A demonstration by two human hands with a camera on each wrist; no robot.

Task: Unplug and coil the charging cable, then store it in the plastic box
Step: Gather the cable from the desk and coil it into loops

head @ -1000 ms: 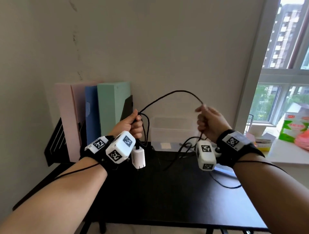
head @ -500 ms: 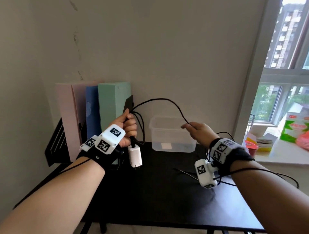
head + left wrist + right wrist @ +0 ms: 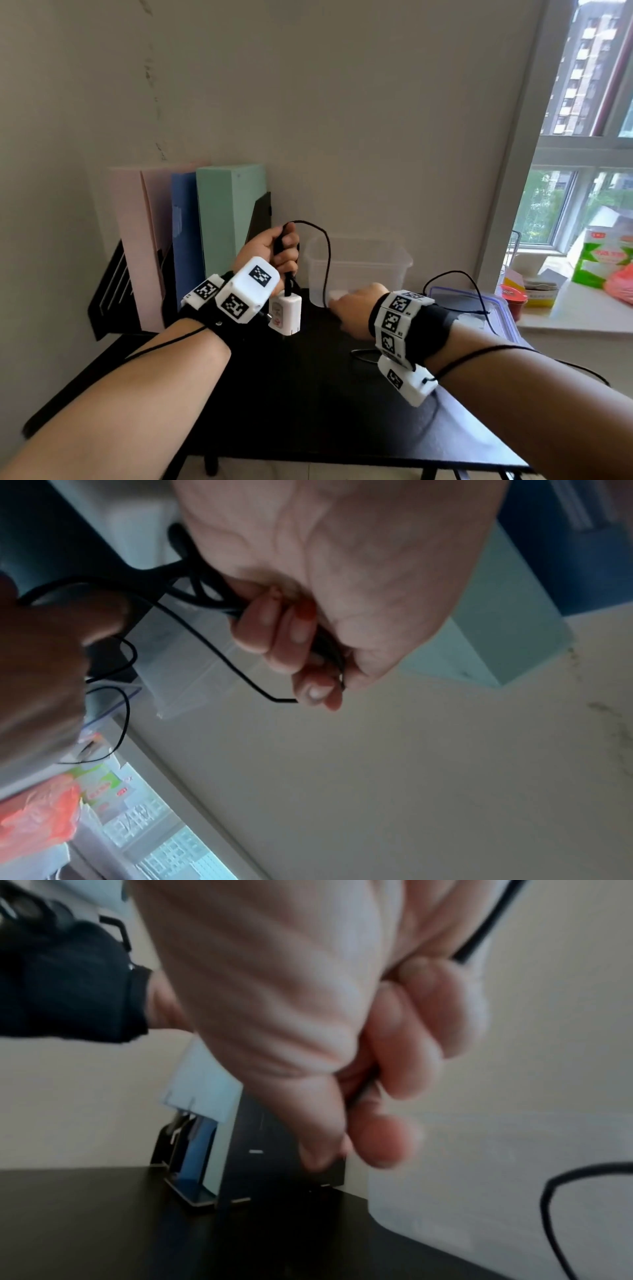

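Your left hand (image 3: 274,255) is fisted round a bundle of black charging cable (image 3: 327,260) loops, held above the black table (image 3: 274,394); the white plug adapter (image 3: 286,313) hangs just below the fist, with a small red mark on its face — too small to read. One strand arcs from the fist down in front of the plastic box (image 3: 359,270) toward your right hand (image 3: 356,308). In the right wrist view those fingers (image 3: 411,1047) are curled round a strand of the cable, though motion blur softens the detail. The clear box stands at the back of the table by the wall; its blue-rimmed lid (image 3: 479,308) lies to the right, partly hidden by your wrist. On the sill, a green-and-white carton (image 3: 603,263) carries red print — illegible. The coloured folders (image 3: 191,240) show no readable writing.
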